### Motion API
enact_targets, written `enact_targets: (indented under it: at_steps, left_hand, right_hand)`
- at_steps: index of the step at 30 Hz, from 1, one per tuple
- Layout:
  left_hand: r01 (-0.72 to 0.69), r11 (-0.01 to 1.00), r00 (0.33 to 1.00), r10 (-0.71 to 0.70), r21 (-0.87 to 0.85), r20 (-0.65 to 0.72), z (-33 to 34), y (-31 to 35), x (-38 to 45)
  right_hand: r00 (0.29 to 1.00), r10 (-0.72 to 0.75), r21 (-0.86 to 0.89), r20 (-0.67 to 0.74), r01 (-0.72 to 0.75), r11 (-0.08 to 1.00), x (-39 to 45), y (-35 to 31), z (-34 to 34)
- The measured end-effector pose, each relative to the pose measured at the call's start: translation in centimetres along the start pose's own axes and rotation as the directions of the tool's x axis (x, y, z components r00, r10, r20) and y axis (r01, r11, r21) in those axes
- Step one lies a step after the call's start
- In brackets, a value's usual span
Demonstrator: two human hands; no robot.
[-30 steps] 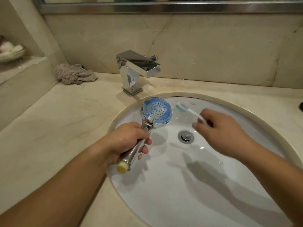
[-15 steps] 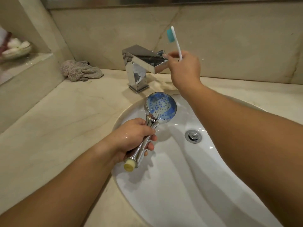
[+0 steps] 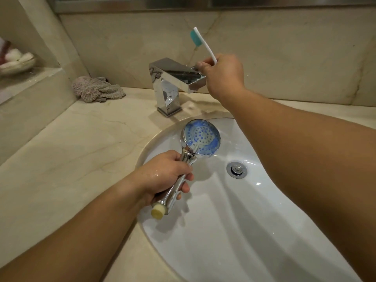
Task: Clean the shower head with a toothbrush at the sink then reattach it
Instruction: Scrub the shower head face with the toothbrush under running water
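Head view: left hand grips the shower head by its handle over the sink's left edge; right hand holds the toothbrush upright, fingers curled, at the faucet.

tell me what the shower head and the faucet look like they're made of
Round blue-faced chrome shower head: mirror-bright handle, probably chromed plastic or metal; the dotted blue face looks like plastic or rubber. Boxy chrome faucet: polished, likely metal, since it reflects sharply like a mirror.
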State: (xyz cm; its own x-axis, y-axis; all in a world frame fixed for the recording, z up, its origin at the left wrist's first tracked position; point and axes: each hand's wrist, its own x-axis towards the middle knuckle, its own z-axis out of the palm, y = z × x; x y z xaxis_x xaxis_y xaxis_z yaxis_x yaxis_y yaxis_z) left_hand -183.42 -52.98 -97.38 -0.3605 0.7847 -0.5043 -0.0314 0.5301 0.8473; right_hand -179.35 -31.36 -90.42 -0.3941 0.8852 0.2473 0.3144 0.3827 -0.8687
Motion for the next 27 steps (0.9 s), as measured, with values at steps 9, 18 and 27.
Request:
enact_targets:
  at_steps: [9, 18, 27]
  left_hand:
    - [0.000, 0.997, 0.997, -0.006, 0.081, 0.075, 0.10, -0.42, -0.05]
    - [-0.009, 0.996, 0.997, 0.003, 0.086, 0.076, 0.02, -0.24, -0.10]
    - [-0.011, 0.997, 0.997, 0.005, 0.078, 0.079, 0.20, -0.26, -0.12]
  right_hand:
    - [1.000, 0.010, -0.054, -0.010, -0.010, 0.999, -0.08, -0.40, -0.35]
    - [0.999, 0.029, -0.036, -0.030, -0.030, 0.999, 0.06, -0.40, -0.27]
    - [0.999, 0.045, -0.025, -0.026, -0.046, 0.999, -0.18, -0.63, -0.32]
